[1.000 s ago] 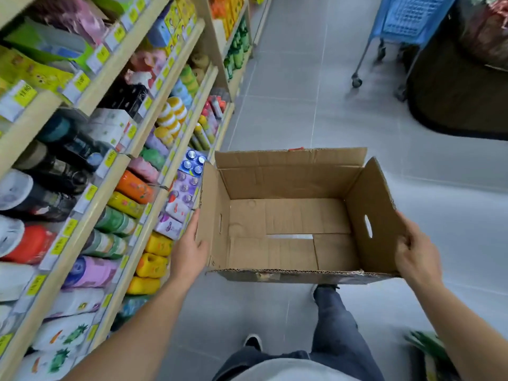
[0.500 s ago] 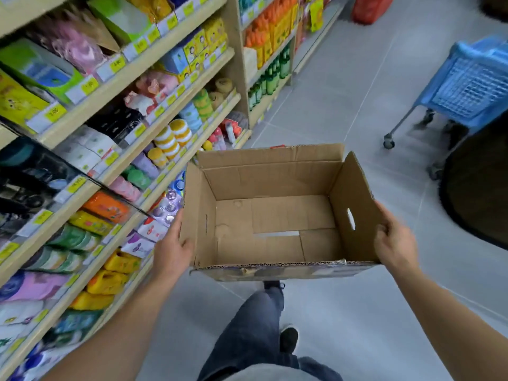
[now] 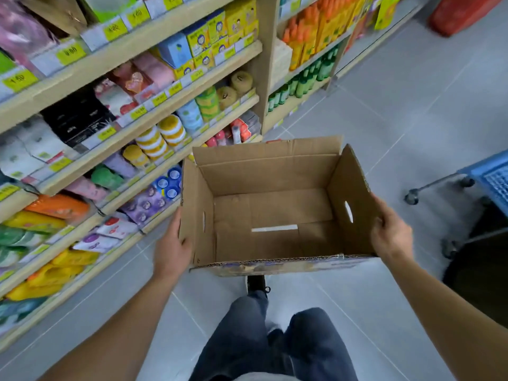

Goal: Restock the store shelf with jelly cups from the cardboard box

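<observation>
I hold the box (image 3: 275,213) out in front of me at about waist height, above the grey tiled floor (image 3: 398,111), its top flaps open and nothing inside but its bare cardboard bottom, where a thin pale slit shows between the bottom flaps. My left hand (image 3: 171,248) lies flat against the left outer wall, fingers running up along the cardboard and thumb toward me near the lower corner. My right hand (image 3: 390,232) grips the right wall from outside, fingers curled round its near edge just behind the slot-shaped handle hole. The box hangs level, its near rim frayed and marked with some print I cannot read. Below it I see my legs in dark jeans (image 3: 275,342) and one black shoe (image 3: 255,283) stepping forward. To my left runs the shelf (image 3: 154,125), wooden boards with yellow price tags, packed with coloured packs, jars and tubs; the box's left wall sits close beside its lower rows without touching them. Further along stand orange and green bottles (image 3: 310,50). At the right edge a blue cart (image 3: 489,182) on castors stands well apart from the box.
</observation>
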Demonstrator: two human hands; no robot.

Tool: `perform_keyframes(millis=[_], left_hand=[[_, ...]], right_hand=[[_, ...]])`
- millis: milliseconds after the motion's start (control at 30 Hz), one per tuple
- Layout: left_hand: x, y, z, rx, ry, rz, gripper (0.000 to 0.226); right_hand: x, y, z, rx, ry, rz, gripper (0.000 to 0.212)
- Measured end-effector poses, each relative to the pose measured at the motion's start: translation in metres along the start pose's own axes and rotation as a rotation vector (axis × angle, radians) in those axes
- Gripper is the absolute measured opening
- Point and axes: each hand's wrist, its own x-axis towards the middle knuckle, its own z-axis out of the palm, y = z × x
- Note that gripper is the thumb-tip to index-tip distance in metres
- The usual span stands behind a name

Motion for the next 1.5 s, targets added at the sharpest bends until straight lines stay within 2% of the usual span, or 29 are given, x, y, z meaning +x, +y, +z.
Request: perform_keyframes(millis=[233, 500, 667, 867, 1200, 1367, 1500], left_hand=[[0.047, 0.053, 0.052, 0.013, 0.021, -0.218, 0.077], [0.121, 0.114, 0.162, 0.025, 0.103, -0.483, 0.075], [0.168, 0.123, 0.225, -0.005, 0.14, -0.645, 0.071], [0.227, 0.091, 0.302, -0.024, 0.186, -0.734, 0.068], [0.297, -0.019, 0.454, -0.067, 0.234, -0.826, 0.068], [0.325, -0.058, 0.495, -0.073, 0.293, -0.769, 0.072], [0.35, -0.065, 0.507, -0.049, 0.343, -0.752, 0.071]], right_hand=[[0.137, -0.027, 0.009, -0.066, -0.139, -0.081, 0.063], [0.337, -0.042, 0.06, -0.182, -0.332, -0.185, 0.063], [0.427, -0.054, 0.112, -0.217, -0.4, -0.279, 0.058], [0.494, -0.048, 0.216, -0.28, -0.444, -0.357, 0.06], [0.564, 0.015, 0.397, -0.293, -0.425, -0.461, 0.062], [0.579, 0.04, 0.45, -0.229, -0.348, -0.502, 0.065], [0.582, 0.038, 0.476, -0.21, -0.329, -0.476, 0.063]])
